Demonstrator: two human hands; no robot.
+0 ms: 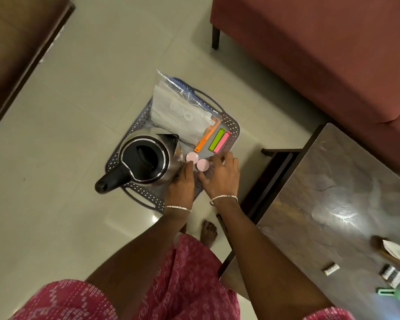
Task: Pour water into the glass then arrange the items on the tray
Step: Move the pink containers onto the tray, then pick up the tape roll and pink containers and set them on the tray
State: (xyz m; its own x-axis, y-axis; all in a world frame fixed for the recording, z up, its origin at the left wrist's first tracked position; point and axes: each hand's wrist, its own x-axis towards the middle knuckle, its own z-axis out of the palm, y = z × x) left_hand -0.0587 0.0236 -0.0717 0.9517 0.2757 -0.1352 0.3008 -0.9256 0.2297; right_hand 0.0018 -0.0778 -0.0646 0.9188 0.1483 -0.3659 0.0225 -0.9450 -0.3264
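a grey perforated plastic tray [232,125] with loop handles sits on the pale tiled floor [79,107], and everything here is placed against it. two small round pink discs [197,160] lie side by side near the tray's near-right edge, touching or almost touching each other. the left hand [181,184] reaches down over the tray's near edge, fingers extended, a fingertip at the left-hand disc; its grip is loose and spread, closed on nothing. the right hand [222,176] hovers at the tray's right edge with fingers fanned apart, fingertips beside the right-hand disc, that grip also apart and holding nothing. both wrists carry thin metal bangles [224,197], and both forearms stretch straight down from the wearer. a stainless-steel electric kettle [148,158] with a black lid and black handle occupies the tray's left half, its spout pointing toward the tray's centre. a clear zip bag of white folded material [180,109] rests on the tray's far side, overhanging the rim. three long plastic clips [214,140], orange, green and pink, lie parallel on the tray's right side, just beyond the discs. right of the tray stands a dark glossy table [333,204].
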